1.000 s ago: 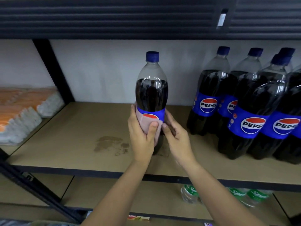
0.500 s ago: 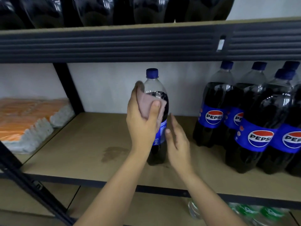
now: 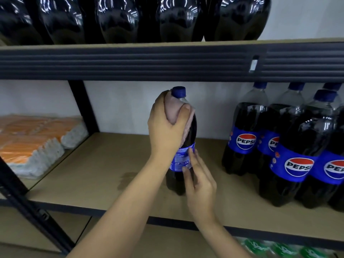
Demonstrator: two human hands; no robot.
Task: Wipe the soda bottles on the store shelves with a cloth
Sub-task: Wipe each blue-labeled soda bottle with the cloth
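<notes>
Head view: the left hand (image 3: 166, 127) is wrapped round the shoulder of the soda bottle (image 3: 183, 138), fingers and thumb curled over the pink cloth (image 3: 172, 110) and pressing it to the plastic just under the blue cap (image 3: 178, 91). A second ago this hand and cloth sat low on the label; half a second ago they were at the upper body; now they have climbed to the neck. The stroke has therefore run bottom to top, and this bottle looks nearly wiped, with perhaps only the cap left.

Below the left hand, the right hand (image 3: 200, 181) steadies the bottle, its fairly straight fingers laid against the label rather than clasping it. The bottle stands upright on the shelf (image 3: 93, 164), directly in front of both hands.

To the right of the right hand, well apart, stands a group of Pepsi bottles (image 3: 290, 146), likely next for wiping. Far to the left of the left hand lie orange packs (image 3: 28, 138). Above the hands, another shelf carries dark bottles (image 3: 130, 17).
</notes>
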